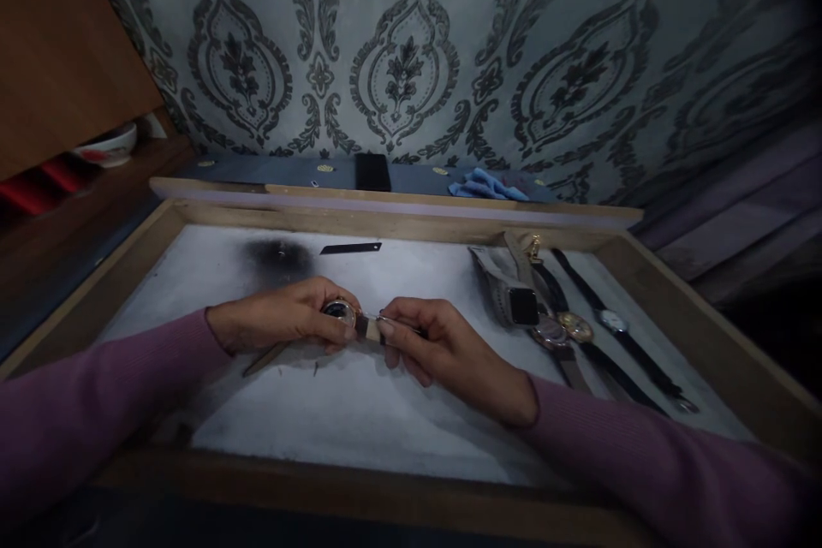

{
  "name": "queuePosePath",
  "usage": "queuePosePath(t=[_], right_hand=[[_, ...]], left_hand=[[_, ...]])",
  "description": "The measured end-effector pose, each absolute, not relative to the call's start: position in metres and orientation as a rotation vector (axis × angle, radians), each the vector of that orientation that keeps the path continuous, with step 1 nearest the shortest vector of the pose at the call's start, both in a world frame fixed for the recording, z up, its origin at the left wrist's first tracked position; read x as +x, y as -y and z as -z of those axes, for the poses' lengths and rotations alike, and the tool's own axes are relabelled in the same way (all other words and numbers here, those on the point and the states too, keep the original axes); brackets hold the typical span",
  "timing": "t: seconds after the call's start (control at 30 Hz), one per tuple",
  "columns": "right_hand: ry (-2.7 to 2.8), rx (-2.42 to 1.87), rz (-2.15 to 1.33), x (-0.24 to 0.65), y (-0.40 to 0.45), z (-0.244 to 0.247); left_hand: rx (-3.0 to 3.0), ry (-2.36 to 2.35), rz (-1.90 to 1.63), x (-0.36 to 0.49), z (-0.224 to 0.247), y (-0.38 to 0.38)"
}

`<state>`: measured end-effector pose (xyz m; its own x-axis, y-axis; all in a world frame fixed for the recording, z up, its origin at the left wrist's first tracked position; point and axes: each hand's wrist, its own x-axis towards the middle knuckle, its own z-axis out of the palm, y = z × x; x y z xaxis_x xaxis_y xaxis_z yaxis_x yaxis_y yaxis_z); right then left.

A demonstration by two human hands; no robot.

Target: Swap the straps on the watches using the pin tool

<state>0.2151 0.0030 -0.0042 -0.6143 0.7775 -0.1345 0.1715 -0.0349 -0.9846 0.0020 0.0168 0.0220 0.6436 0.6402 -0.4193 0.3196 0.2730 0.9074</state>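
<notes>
A round wristwatch [340, 311] with a shiny rim is held over the white bottom of a shallow wooden tray [398, 211]. My left hand [288, 314] is closed around its case, thumb on the near side. My right hand [443, 338] pinches near the strap [371, 329] beside the case, and a thin metal piece shows at its fingertips. Whether that hand grips the strap, the metal piece or both is hard to tell. Part of the strap and the palm side of both hands are hidden.
Several watches lie at the tray's right, among them a square black-faced one [522, 306] and one with a white dial [613, 321]. A dark blade [350, 248] lies near the back. Behind the tray are a blue cloth [488, 185] and a black object [372, 172].
</notes>
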Motion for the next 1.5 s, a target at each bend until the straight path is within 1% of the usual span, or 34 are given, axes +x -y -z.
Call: queuePosePath(t=[0.3,0.93,1.3,1.5], right_hand=[[1.728,-0.957,-1.743,0.217,-0.007,0.006],[1.771,-0.947,-1.707,0.218,-0.011,0.007],[1.552,-1.008,-1.836,0.219,-0.016,0.000],[1.533,-1.028,-1.815,0.220,-0.012,-0.004]], left_hand=[[1.253,-0.920,-0.265,-0.002,-0.027,-0.018],[1.284,-0.889,-0.208,-0.007,-0.023,-0.021],[1.343,-0.864,-0.247,-0.009,-0.030,-0.022],[1.398,-0.815,-0.238,-0.013,-0.029,-0.021]])
